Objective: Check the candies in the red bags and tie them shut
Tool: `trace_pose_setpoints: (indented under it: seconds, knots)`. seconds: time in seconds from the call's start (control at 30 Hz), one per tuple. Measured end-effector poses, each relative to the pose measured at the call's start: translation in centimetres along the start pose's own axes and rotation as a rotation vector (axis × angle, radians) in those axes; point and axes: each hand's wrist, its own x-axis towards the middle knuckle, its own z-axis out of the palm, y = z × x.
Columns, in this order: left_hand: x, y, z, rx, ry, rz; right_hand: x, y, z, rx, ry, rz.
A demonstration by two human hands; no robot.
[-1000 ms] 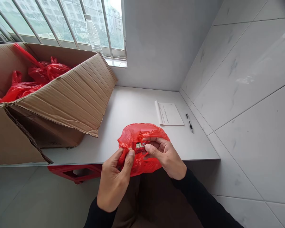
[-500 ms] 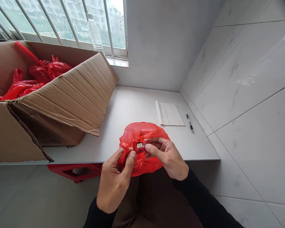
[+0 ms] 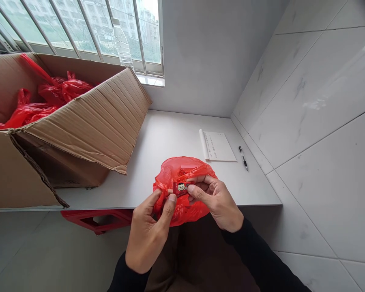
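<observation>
A small red wrapped candy (image 3: 181,188) with a cartoon face printed on it is pinched at its right end by the thumb and fingers of my right hand (image 3: 217,200). My left hand (image 3: 150,229) is closed on the gathered edge of a red plastic bag (image 3: 187,213); its thumb tip lies close to the candy's left end, and whether it grips the candy too I cannot tell. The thin bag sits at the table's front edge, behind and below the candy. Its contents are mostly hidden.
On the left stands an open cardboard box (image 3: 91,121) with several red bags (image 3: 76,88) inside. An open notebook (image 3: 220,146) and a pen (image 3: 243,158) lie on the white table (image 3: 167,129). A plastic bottle (image 3: 121,44) stands by the window; a red stool (image 3: 94,221) is below.
Both hands and the candy have shifted slightly to the right. The candy's printed face has turned a little, and the grip looks the same.
</observation>
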Motion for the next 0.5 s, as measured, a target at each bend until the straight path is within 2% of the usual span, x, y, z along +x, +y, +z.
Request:
trace_pose_setpoints:
  seconds: [0.3, 0.5]
  knots:
    - [0.20, 0.05, 0.10, 0.003, -0.006, -0.005, 0.02, -0.17, 0.01, -0.045, 0.032, -0.001]
    - [0.28, -0.12, 0.12, 0.017, 0.006, -0.002, 0.04, -0.10, -0.02, -0.027, 0.007, -0.003]
